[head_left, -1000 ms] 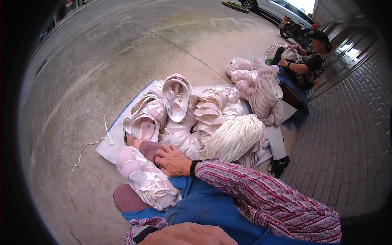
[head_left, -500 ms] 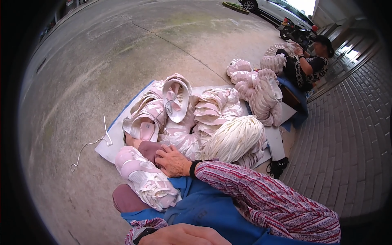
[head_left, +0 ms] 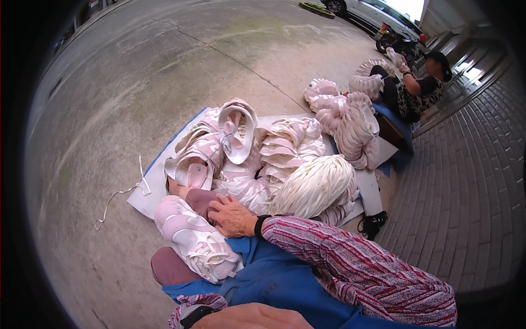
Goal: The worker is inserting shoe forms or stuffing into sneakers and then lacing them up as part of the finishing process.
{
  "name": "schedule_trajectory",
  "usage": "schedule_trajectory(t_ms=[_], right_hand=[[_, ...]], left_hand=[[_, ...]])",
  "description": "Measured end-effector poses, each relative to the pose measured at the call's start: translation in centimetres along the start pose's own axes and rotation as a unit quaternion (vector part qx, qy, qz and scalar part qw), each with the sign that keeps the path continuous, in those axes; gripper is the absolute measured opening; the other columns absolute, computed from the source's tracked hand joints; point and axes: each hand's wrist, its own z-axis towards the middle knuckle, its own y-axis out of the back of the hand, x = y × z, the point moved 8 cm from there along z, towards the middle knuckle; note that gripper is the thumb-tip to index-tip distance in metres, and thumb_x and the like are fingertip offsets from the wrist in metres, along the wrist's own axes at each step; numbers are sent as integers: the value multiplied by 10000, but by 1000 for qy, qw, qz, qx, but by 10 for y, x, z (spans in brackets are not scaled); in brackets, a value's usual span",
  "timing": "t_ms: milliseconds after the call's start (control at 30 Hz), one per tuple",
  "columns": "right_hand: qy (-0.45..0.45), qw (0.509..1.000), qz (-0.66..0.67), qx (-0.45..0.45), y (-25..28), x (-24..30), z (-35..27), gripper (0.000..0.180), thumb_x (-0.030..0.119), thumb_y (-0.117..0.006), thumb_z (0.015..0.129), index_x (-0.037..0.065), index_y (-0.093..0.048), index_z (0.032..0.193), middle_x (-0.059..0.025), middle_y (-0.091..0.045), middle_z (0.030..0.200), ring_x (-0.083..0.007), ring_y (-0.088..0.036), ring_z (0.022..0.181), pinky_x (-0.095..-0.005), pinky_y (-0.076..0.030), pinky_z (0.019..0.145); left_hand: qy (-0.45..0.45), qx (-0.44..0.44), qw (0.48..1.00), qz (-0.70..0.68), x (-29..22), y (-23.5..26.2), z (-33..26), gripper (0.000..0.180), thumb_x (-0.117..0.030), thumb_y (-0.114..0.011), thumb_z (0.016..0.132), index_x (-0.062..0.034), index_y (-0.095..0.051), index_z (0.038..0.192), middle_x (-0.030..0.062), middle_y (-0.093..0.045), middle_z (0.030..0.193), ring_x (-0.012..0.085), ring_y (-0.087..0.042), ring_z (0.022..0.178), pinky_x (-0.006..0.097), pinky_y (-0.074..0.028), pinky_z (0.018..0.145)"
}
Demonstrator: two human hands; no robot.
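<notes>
A stack of pink and white mesh shoe uppers point(head_left: 196, 237) with white laces lies across my lap, over a blue apron point(head_left: 274, 279). My right hand point(head_left: 234, 215) rests on my mauve trouser leg, just beyond the stack; its fingers are bent and slightly apart, with nothing visible in them. My left hand point(head_left: 255, 317) is low in the picture, in front of the apron. Only its back shows, and its fingers are cut off or hidden. Just past my right hand lies a thick bundle of white laces point(head_left: 315, 186).
More nested shoe uppers point(head_left: 290, 142) lie on a pale sheet point(head_left: 143, 204), one upright upper point(head_left: 237, 131) among them. A loose white cord point(head_left: 118, 198) trails onto concrete. Another pile point(head_left: 350, 126) sits near a seated co-worker point(head_left: 411, 90). A tiled wall point(head_left: 455, 181) runs along the right.
My left hand has shifted slightly lower. The co-worker's hands have risen with a pale piece in them. My right hand and the shoe uppers on my lap look the same.
</notes>
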Motion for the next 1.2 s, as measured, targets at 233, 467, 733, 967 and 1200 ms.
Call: schedule_trajectory(t_ms=[233,467,733,967,1200], right_hand=[[0,1000,8,5,-1,0,1,303,282,-682,753,88,-616,977,-131,-510,1156,-390,-439,1216,-532,-392,947],[2,1000,-18,20,-2,1,3,320,276,-668,770,100,-600,1028,-140,-509,1171,-396,-447,1214,-547,-394,946],[-1,1000,11,13,-1,0,3,300,270,-657,782,101,-618,1027,-127,-512,1181,-383,-450,1212,-551,-394,948],[4,1000,-14,8,3,3,5,325,252,-675,759,134,-624,1058,-96,-533,1173,-345,-459,1186,-476,-383,954],[-13,999,-25,36,1,2,6,337,255,-676,755,140,-629,1068,-103,-529,1182,-354,-451,1208,-488,-378,961]], left_hand=[[-16,67,992,-107,8,-2,-3,401,-323,-575,996,-29,-646,733,45,-567,645,143,-517,563,319,-452,542],[-5,-7,987,-159,16,5,-2,203,-130,-793,816,-14,-627,818,98,-563,804,138,-514,553,264,-367,465],[-30,5,989,-143,7,5,0,272,-179,-860,777,-21,-643,820,103,-576,844,136,-501,604,273,-356,486],[-40,-2,985,-165,-4,7,5,272,-176,-872,764,-15,-658,811,106,-589,839,138,-514,617,253,-377,495],[-9,10,987,-163,-6,14,3,270,-116,-886,733,-2,-657,822,111,-598,833,136,-542,612,230,-413,475]])
